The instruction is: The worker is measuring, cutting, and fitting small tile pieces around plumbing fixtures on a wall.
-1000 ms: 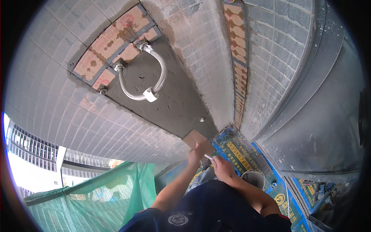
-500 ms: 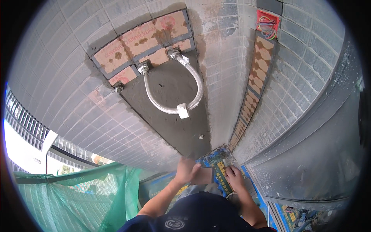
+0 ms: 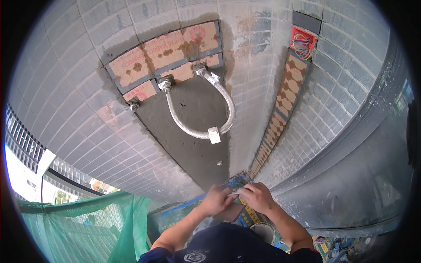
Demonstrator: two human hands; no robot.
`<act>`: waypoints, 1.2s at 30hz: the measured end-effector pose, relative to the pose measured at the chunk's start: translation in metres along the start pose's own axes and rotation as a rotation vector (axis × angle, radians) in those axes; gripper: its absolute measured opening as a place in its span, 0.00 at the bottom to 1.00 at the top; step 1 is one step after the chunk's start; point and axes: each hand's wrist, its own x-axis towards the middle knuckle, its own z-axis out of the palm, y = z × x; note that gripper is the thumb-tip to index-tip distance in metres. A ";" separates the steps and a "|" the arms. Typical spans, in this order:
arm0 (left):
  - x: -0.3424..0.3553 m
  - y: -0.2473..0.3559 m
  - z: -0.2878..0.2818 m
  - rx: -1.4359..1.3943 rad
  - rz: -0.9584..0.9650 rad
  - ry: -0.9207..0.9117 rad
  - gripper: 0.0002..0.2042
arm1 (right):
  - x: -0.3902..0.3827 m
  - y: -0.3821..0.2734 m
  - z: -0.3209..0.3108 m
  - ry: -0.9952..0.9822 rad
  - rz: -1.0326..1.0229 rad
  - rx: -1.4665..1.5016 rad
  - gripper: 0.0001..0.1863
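At the bottom centre my left hand [image 3: 215, 200] is closed at the upper edge of a square brown piece of board or tile [image 3: 228, 212]. My right hand [image 3: 258, 197] is closed on a thin pale object [image 3: 235, 193], with both hands' fingertips meeting around it. Above them is a dark grey mortar-coated panel [image 3: 193, 160] in the wall, with a small fitting [image 3: 219, 163] low on it. A braided hose [image 3: 177, 118] hangs in a U from two wall fittings, with a white tag [image 3: 213, 134] at its bend.
Grey tiled walls [image 3: 66, 87] surround the panel. A red box with coloured wires [image 3: 302, 41] tops a patterned strip [image 3: 280, 109] at the right. Green netting [image 3: 83, 228] hangs lower left, a dark curved surface [image 3: 351, 197] stands right, and a bucket [image 3: 265, 228] sits below my right hand.
The view has shifted, bringing the red wire box into sight. My hands separated half a second ago and have now come together, the right rising and moving leftward to meet the left.
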 end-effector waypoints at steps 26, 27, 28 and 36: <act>0.019 0.009 -0.042 -0.233 -0.276 -0.098 0.17 | 0.014 0.004 -0.029 0.469 0.858 1.688 0.07; 0.016 0.010 -0.038 -0.281 -0.247 -0.055 0.17 | 0.016 -0.004 -0.023 0.509 0.869 1.703 0.06; 0.014 0.011 -0.037 -0.276 -0.238 -0.057 0.17 | 0.019 -0.009 -0.018 0.548 0.880 1.718 0.05; 0.015 0.028 -0.034 -0.391 -0.288 -0.062 0.18 | 0.025 -0.012 -0.010 0.505 0.922 1.669 0.07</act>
